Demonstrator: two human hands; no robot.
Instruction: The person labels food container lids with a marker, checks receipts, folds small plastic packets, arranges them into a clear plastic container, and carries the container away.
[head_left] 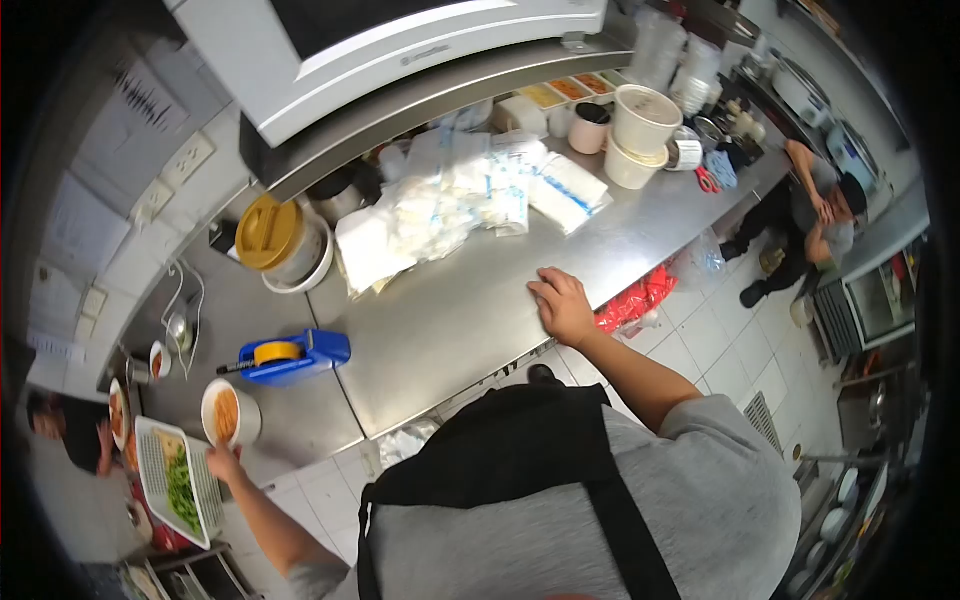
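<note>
My left hand [226,462] is at the near rim of a white tub [246,414] with orange shredded food inside, at the left end of the steel counter [440,345]. Its fingers are partly hidden against the tub, so its grip is unclear. My right hand [562,305] rests on the counter's front part with its fingers spread and nothing in them. Beside the tub stands a white basket [207,490] with green vegetables. A blue tape dispenser [325,348] with yellow tape sits just beyond the tub.
Plastic bags [440,205] lie at the counter's back. A yellow-lidded container [275,235] stands left, stacked white tubs [636,165] and red scissors [707,180] right. A red bag [637,300] is below the front edge. One person [815,215] sits at right; another [82,430] is far left.
</note>
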